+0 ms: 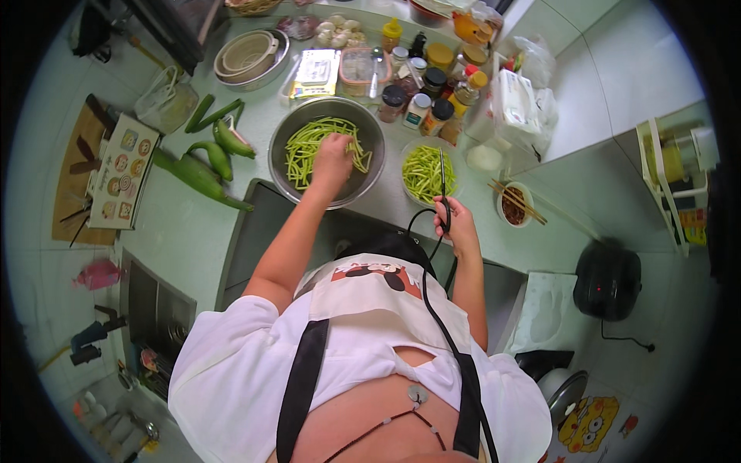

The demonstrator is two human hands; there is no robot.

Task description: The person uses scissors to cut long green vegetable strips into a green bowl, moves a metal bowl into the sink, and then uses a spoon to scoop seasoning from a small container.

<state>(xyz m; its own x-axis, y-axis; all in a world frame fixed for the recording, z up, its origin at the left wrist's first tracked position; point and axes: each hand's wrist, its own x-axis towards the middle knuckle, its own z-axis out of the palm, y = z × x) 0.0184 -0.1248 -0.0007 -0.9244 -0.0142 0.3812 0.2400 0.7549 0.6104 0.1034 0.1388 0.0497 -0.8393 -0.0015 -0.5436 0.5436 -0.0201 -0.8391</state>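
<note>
A large steel bowl [376,176] in front of me holds long thin green beans [309,150]. My left hand [333,160] reaches down into it, fingers curled and closed on some of the beans; the fingertips are partly hidden. To its right, a clear bowl [456,171] is filled with shorter pieces of green bean [423,166]. My right hand [457,224] grips the black handles of a pair of scissors [443,185] at the near edge of that bowl. The blades look closed and point away from me, over the bean pieces.
Green luffa-like gourds [193,176] lie left of the steel bowl. Behind stand jars and bottles [436,81], a lidded box [367,69] and nested basins [251,58]. A small bowl [515,202] with chopsticks sits right. A sink [158,305] is at left. A black cable [436,309] hangs down my front.
</note>
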